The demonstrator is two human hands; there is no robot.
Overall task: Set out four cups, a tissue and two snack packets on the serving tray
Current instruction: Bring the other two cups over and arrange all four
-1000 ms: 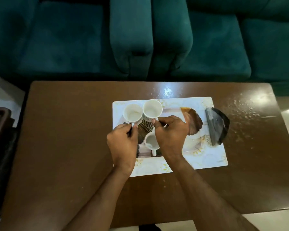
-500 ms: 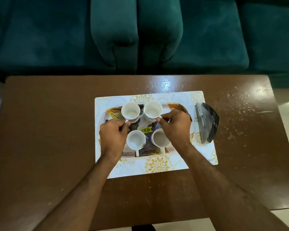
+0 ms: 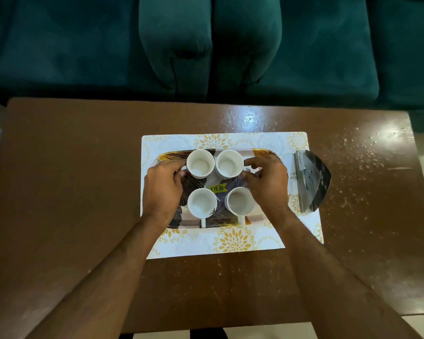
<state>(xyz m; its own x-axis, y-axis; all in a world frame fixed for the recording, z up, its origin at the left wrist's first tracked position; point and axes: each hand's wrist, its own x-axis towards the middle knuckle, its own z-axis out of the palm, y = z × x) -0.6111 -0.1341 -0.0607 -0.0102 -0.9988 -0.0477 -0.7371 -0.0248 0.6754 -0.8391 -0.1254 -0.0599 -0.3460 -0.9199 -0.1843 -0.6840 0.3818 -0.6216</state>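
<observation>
Four white cups stand in a square on the dark, gold-patterned serving tray (image 3: 227,217), which bears a yellow price sticker (image 3: 218,188). My left hand (image 3: 163,189) pinches the handle of the far-left cup (image 3: 200,163). My right hand (image 3: 269,182) holds its fingers on the handle side of the far-right cup (image 3: 229,163). The near-left cup (image 3: 201,201) and near-right cup (image 3: 239,201) stand free, handles pointing toward me. A dark shiny snack packet (image 3: 311,182) lies off the tray, to its right. No tissue is in view.
The tray rests on a white placemat (image 3: 233,243) with yellow flowers, in the middle of a brown wooden table (image 3: 71,192). A teal sofa (image 3: 230,45) runs along the table's far edge. Crumbs or specks dot the table's right part.
The view has shifted, so the tray sits more central. Both hands stay at the two far cups' handles, and the right fingers have spread slightly.
</observation>
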